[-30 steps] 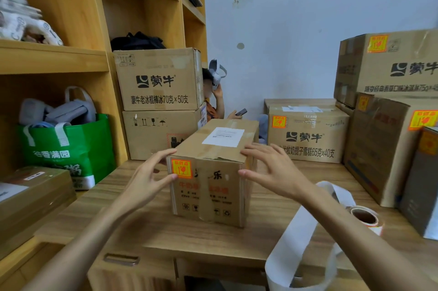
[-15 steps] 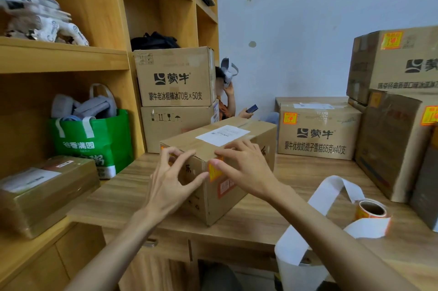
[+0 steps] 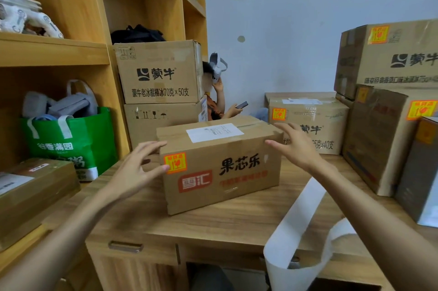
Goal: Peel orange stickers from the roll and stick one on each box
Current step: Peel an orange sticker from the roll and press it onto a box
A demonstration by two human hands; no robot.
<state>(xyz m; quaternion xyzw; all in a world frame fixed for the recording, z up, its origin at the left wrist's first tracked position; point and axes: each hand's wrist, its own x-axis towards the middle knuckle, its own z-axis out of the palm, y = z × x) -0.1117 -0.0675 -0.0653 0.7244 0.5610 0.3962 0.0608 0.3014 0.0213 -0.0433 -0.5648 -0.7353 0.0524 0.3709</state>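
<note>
A box [image 3: 237, 172] on the tabletop [image 3: 237, 222], a hand at each end.
Its long axis runs left-right. Its orange sticker [image 3: 175, 162] sits at the front's upper-left corner, just beside the left hand [image 3: 139, 167], fingers spread. The right hand [image 3: 296, 146], fingers likewise apart, is at the right end.

Inspector: Person [image 3: 219, 106] behind the stacked cartons [image 3: 158, 72]: mostly hidden, face blurred.
Clerk: And the right side?
Inspector: Large carton [image 3: 391, 53] cut by the frame edge. Backing strip [image 3: 304, 210] passes behind the right forearm [image 3: 369, 207]; its far end unseen. White label [image 3: 214, 132] print too small to read.
</note>
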